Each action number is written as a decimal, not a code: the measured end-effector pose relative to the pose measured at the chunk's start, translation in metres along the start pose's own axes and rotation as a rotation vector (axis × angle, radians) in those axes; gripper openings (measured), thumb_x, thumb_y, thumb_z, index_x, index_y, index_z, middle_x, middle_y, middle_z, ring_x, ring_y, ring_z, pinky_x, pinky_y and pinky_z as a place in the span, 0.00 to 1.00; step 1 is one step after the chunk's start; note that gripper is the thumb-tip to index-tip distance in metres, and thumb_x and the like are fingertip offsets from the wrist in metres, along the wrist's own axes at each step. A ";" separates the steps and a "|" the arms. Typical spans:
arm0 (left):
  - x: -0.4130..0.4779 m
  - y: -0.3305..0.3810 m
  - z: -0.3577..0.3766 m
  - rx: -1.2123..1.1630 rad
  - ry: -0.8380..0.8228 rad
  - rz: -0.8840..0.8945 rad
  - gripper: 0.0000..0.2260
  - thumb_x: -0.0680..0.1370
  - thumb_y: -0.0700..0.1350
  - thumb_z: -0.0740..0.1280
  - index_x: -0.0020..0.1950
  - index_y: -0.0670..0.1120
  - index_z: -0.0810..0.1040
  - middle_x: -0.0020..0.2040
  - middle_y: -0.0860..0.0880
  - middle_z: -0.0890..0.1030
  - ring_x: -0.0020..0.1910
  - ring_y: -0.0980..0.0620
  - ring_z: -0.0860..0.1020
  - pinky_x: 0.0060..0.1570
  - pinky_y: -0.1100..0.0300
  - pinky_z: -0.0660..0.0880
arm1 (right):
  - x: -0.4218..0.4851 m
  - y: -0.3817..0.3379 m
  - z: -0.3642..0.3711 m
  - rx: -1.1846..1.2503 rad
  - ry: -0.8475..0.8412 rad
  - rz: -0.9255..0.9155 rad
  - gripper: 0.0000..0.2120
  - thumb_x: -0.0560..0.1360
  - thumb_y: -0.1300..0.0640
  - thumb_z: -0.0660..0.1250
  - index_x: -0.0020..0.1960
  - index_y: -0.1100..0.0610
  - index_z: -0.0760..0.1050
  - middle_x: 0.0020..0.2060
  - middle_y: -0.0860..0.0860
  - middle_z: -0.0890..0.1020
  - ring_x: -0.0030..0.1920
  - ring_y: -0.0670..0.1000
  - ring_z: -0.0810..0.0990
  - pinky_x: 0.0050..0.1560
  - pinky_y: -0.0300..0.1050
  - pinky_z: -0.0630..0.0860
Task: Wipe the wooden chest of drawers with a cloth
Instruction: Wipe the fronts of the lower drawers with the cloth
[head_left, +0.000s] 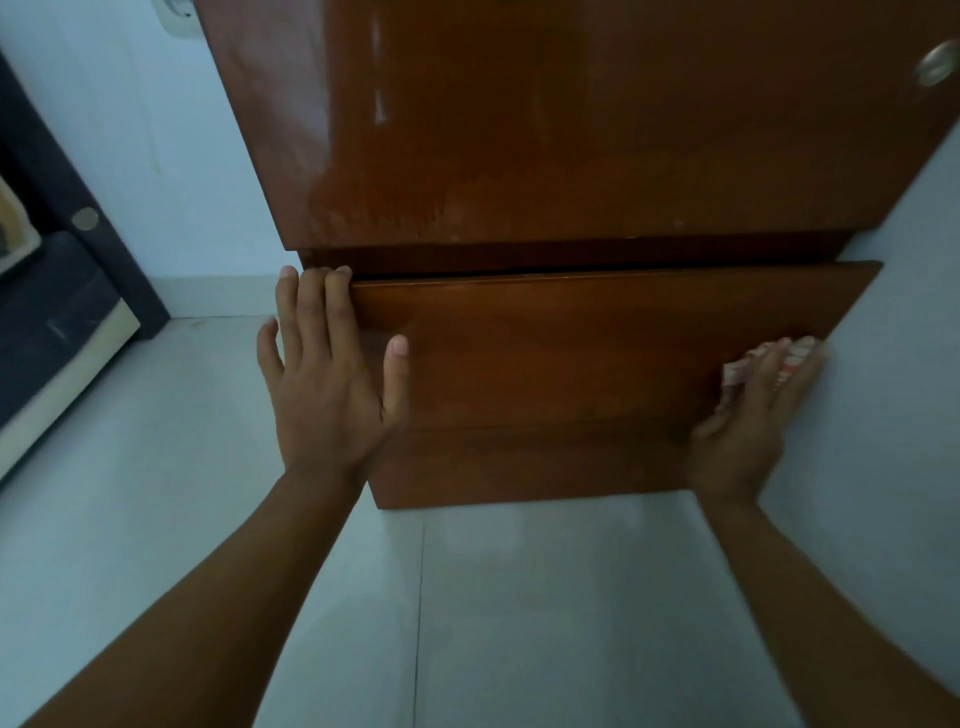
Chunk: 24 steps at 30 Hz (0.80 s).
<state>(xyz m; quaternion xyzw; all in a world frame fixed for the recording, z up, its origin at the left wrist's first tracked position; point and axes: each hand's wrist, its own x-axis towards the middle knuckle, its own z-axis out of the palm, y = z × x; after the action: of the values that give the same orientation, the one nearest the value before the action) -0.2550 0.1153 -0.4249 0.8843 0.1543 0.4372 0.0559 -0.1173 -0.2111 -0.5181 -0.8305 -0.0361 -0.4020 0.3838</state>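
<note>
Left hand (332, 384): flat, fingers straight and spread, resting on the 9 o'clock end of the drawer front (571, 353).
Right hand (748, 431): fingers nearly straight, pressing the cloth (740, 369) against the 3 o'clock end.
Cloth: bunched, pale.
Chest of drawers (519, 130): toward 12 o'clock, with the drawer front's long axis running 9 to 3.

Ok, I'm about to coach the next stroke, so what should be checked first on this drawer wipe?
1. Cloth pressed on the drawer front by the right hand: ok.
2. Left hand braced flat on the drawer's left edge: ok.
3. Drawer front between the two hands free of objects: ok.
4. Drawer pushed fully in: cannot tell.
5. Cloth clean enough: cannot tell, blurred.
</note>
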 end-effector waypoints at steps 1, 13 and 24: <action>0.000 0.001 0.000 -0.009 0.001 -0.005 0.30 0.82 0.59 0.53 0.79 0.42 0.61 0.79 0.42 0.63 0.81 0.42 0.55 0.76 0.41 0.58 | -0.013 -0.014 0.008 0.031 -0.002 -0.032 0.33 0.80 0.70 0.55 0.83 0.56 0.55 0.82 0.61 0.48 0.81 0.64 0.58 0.65 0.63 0.75; 0.000 -0.003 -0.003 -0.040 0.007 0.024 0.30 0.82 0.60 0.51 0.77 0.42 0.63 0.78 0.41 0.65 0.80 0.41 0.58 0.74 0.41 0.58 | -0.096 -0.085 0.094 -0.206 -0.224 -0.697 0.32 0.80 0.59 0.57 0.82 0.50 0.51 0.79 0.56 0.55 0.83 0.58 0.41 0.81 0.52 0.40; 0.001 0.001 -0.011 -0.021 -0.076 -0.004 0.31 0.82 0.60 0.51 0.78 0.42 0.61 0.78 0.41 0.63 0.80 0.40 0.56 0.74 0.35 0.57 | 0.004 0.034 0.001 -0.311 -0.212 -0.251 0.38 0.80 0.63 0.57 0.84 0.48 0.43 0.82 0.61 0.47 0.80 0.71 0.46 0.77 0.71 0.56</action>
<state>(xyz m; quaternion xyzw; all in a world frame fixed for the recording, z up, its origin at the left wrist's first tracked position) -0.2631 0.1142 -0.4170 0.8992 0.1493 0.4049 0.0717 -0.1012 -0.2353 -0.5370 -0.9063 -0.1169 -0.3580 0.1921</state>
